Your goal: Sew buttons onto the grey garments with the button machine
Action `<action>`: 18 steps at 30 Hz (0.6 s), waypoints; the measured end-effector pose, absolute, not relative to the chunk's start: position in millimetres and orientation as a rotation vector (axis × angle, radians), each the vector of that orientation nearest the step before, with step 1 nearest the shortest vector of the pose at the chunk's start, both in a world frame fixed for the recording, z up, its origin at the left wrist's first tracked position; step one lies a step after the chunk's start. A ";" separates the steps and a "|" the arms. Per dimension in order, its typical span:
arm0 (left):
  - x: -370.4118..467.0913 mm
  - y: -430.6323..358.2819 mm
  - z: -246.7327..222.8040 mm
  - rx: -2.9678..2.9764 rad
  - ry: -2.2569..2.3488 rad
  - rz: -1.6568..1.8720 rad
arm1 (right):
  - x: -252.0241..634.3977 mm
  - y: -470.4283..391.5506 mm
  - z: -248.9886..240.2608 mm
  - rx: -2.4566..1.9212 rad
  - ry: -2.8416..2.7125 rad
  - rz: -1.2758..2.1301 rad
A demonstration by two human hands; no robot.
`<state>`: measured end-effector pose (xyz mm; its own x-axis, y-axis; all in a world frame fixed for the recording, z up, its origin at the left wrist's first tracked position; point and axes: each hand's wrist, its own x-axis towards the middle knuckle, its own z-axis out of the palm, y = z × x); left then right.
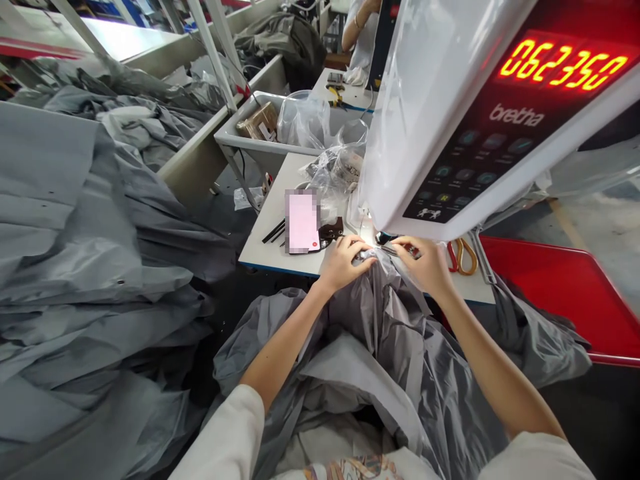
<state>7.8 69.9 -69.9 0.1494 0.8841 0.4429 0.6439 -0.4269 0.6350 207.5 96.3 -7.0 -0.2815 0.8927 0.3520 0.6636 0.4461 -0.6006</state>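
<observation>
Grey fabric hangs from the front edge of the white table and spreads over my lap. My left hand pinches the fabric's top edge under the lit part of a white machine with red digits. To its right, my right hand is closed at the same edge, its fingertips beside small dark metal parts that are too small to name. A phone with a pink screen lies left of my left hand. Scissors with red and orange handles lie right of my right hand.
Grey fabric heaps fill the left side. Behind the table stands a grey bin with plastic bags. A red tray is at the right. Another person's arm shows at the top.
</observation>
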 end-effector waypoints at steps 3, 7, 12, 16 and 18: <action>8.1 69.2 -68.8 2.131 1.480 1.164 | 191.2 92.0 -15.0 -1.130 -2.148 0.538; 8.3 69.0 -68.9 2.138 1.475 1.169 | 181.3 96.6 -24.7 -1.121 -2.179 0.474; 7.9 69.0 -68.4 2.133 1.480 1.168 | 181.1 100.8 -27.4 -1.113 -2.200 0.474; 7.7 68.9 -68.0 2.130 1.471 1.168 | 181.3 99.6 -26.4 -1.119 -2.206 0.478; 7.7 68.9 -68.2 2.130 1.466 1.170 | 181.5 99.7 -26.6 -1.112 -2.210 0.476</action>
